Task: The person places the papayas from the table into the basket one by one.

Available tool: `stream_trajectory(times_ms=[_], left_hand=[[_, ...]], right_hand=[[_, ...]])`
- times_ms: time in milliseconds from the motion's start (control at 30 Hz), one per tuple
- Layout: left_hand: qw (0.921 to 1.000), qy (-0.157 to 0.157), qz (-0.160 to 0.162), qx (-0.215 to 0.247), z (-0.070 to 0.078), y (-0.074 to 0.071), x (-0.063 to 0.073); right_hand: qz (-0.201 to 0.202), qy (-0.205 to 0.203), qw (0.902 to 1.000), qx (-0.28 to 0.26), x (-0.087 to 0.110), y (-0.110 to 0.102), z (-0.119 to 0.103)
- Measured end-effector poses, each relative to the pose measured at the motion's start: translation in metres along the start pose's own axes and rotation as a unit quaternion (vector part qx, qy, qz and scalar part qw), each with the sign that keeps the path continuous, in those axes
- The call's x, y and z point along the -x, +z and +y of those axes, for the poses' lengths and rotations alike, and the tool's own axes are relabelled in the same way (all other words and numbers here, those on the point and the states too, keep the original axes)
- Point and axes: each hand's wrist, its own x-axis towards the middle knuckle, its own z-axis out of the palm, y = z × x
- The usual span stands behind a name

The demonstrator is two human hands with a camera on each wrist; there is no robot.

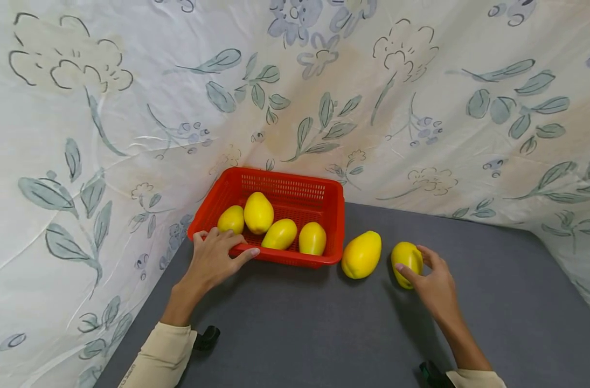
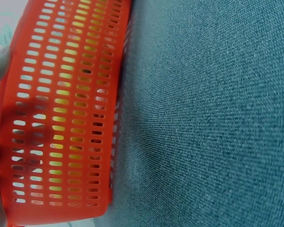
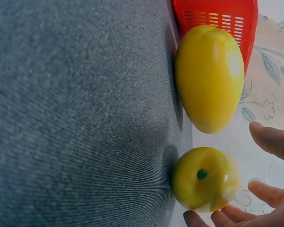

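A red plastic basket [image 1: 331, 250] with slotted walls holds several yellow fruits [image 1: 258, 213], smooth and oval. My left hand [image 1: 216, 256] grips its front rim near the left corner, fingers bent over the edge and thumb along the rim. In the left wrist view the basket's slotted wall [image 2: 71, 109] fills the left side. My right hand [image 1: 435, 283] is around a smaller yellow fruit [image 1: 405, 261] on the table. Seen from the right wrist, fingertips are at the lower edge of this fruit [image 3: 199, 189], which shows a green stem spot, while the thumb [image 3: 267, 138] stands away from it.
A larger yellow fruit [image 1: 361, 255] lies between the basket and the smaller fruit. The dark grey tabletop [image 1: 314, 328] runs back to a floral cloth [image 1: 401, 118] that hangs behind the basket and along the left side.
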Motion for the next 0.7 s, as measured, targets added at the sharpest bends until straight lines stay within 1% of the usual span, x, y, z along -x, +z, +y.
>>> stream_trajectory(times_ms=[333,533,700], left_hand=[[1.0000,-0.001,-0.004,-0.002,0.001,0.000,0.000],[1.0000,-0.002,-0.002,0.000,0.001,0.001,0.000],[1.0000,-0.002,-0.001,-0.002,0.001,0.000,0.000]], right_hand=[[0.010,-0.001,1.0000,0.002,-0.003,0.004,0.006],[0.006,0.000,0.9999,0.009,-0.006,0.005,0.009],[0.003,0.007,1.0000,0.000,-0.007,0.007,0.013]])
